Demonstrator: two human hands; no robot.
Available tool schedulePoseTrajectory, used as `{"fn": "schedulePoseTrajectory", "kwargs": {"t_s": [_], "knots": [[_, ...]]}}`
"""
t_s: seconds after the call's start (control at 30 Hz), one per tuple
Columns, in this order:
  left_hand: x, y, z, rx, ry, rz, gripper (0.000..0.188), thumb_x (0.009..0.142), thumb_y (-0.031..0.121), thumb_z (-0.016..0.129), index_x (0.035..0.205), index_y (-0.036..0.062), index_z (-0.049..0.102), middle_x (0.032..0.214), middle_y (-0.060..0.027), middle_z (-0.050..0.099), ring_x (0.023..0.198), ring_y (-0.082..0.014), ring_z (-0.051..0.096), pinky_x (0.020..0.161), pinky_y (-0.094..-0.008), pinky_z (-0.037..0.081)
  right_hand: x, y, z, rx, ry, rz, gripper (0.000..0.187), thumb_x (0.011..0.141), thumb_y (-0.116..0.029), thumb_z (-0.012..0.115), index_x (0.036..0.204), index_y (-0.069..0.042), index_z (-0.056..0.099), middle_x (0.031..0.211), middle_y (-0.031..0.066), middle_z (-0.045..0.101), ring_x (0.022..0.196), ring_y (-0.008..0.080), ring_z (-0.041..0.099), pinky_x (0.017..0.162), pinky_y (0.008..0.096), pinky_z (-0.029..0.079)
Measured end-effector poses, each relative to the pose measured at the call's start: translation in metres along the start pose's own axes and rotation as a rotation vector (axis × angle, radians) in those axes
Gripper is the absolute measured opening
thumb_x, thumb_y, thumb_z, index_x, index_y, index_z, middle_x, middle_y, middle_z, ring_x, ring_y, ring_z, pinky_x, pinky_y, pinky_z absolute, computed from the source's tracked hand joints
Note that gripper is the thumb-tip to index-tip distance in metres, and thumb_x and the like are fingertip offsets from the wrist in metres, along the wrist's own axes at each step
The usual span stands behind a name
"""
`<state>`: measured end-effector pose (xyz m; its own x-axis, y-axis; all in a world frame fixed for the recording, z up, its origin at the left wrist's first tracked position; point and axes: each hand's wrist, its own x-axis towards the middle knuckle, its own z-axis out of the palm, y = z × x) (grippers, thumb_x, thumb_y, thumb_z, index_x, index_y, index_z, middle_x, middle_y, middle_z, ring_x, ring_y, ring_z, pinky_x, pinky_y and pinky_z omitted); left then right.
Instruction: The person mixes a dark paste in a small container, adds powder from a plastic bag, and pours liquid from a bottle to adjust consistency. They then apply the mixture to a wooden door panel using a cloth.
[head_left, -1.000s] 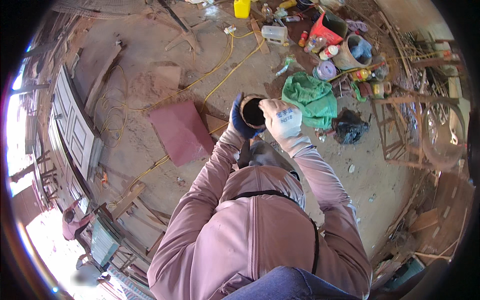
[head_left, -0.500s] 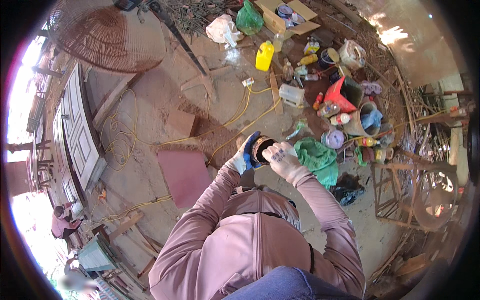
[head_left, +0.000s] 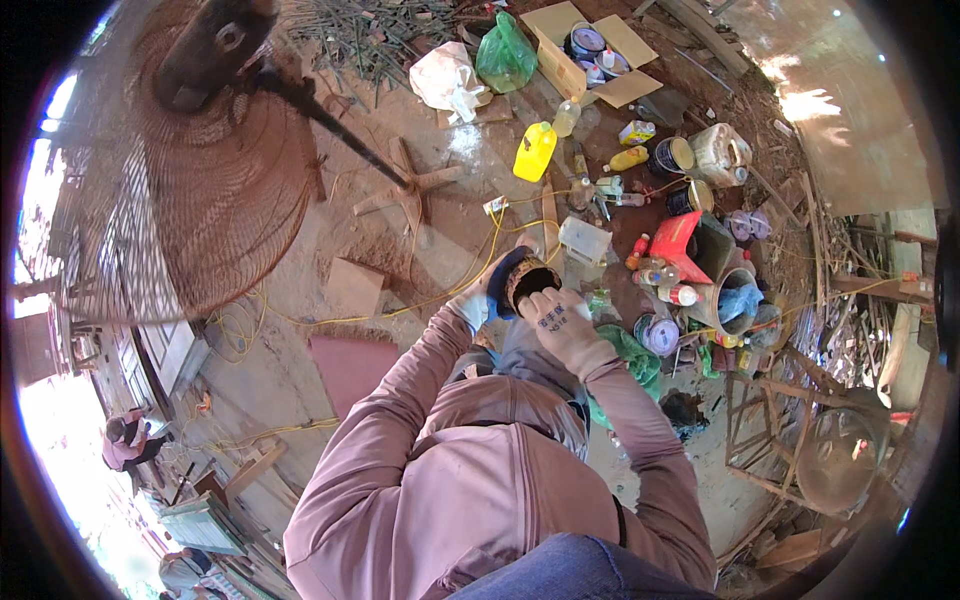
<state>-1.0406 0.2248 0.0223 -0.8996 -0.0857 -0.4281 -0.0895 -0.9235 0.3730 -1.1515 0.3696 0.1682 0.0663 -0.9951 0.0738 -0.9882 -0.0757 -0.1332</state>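
Our left hand (head_left: 497, 290) grips a round container (head_left: 524, 272) near the centre; our right hand (head_left: 562, 322) curls over its mouth at five o'clock, any hold hidden. The mouth is open; what is done or left inside, we cannot tell. Beyond, a green bag (head_left: 636, 358) lies at four, a maroon panel (head_left: 352, 370) at eight.

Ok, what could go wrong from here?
1. The stained open can is tilted in the gloved left hand; it could slip, or anything loose inside might spill onto the trousers.
2. The gloved right hand has its fingers at the can's mouth, fingertips hidden, so a sharp rim or edge could catch the glove.
3. Loose yellow cord runs across the floor; a step might snag it.
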Motion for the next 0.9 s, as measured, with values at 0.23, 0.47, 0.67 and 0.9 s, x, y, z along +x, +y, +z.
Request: {"fn": "schedulePoseTrajectory", "kwargs": {"t_s": [0.23, 0.47, 0.67, 0.9], "knots": [[0.115, 0.135, 0.028, -0.393, 0.015, -0.084, 0.056, 0.093, 0.055, 0.046, 0.114, 0.0068, 0.067, 0.112, -0.0155, 0.068, 0.102, -0.0325, 0.065, 0.095, -0.0535, 0.048, 0.105, 0.156, -0.037, 0.151, 0.104, 0.208, 0.025, 0.074, -0.005, 0.06, 0.099, -0.009, 0.058, 0.086, 0.0066, 0.063, 0.083, 0.0249, 0.062, 0.07, 0.0392, 0.048], [0.21, 0.222, 0.058, -0.536, -0.073, 0.022, 0.053, 0.096, 0.049, 0.045, 0.111, 0.0032, 0.066, 0.109, -0.0184, 0.068, 0.1, -0.0337, 0.066, 0.095, -0.0507, 0.05, 0.188, 0.246, -0.036, 0.265, 0.141, 0.234, 0.01, 0.086, -0.006, 0.057, 0.096, -0.004, 0.057, 0.085, 0.0106, 0.067, 0.076, 0.0328, 0.065, 0.066, 0.0417, 0.049], [0.267, 0.24, 0.033, -0.153, 0.623, 0.633, 0.028, 0.096, 0.019, 0.052, 0.117, 0.0042, 0.062, 0.089, -0.0095, 0.067, 0.077, -0.0208, 0.068, 0.072, -0.0345, 0.058, 0.235, 0.313, 0.007, 0.78, 0.319, 0.397, 0.061, 0.078, -0.009, 0.072, 0.13, -0.002, 0.041, 0.119, 0.0076, 0.046, 0.097, 0.0176, 0.046, 0.081, 0.0331, 0.044], [0.343, 0.222, -0.183, 0.017, 0.002, 0.175, 0.093, 0.078, 0.011, 0.074, 0.152, 0.0127, 0.018, 0.14, -0.0087, 0.047, 0.121, -0.0201, 0.052, 0.107, -0.0365, 0.04, 0.306, 0.377, 0.13, 1.814, -0.181, 0.592, 0.085, 0.08, -0.004, 0.072, 0.151, -0.007, 0.025, 0.148, 0.0067, 0.034, 0.135, 0.017, 0.035, 0.109, 0.0306, 0.034]]}}
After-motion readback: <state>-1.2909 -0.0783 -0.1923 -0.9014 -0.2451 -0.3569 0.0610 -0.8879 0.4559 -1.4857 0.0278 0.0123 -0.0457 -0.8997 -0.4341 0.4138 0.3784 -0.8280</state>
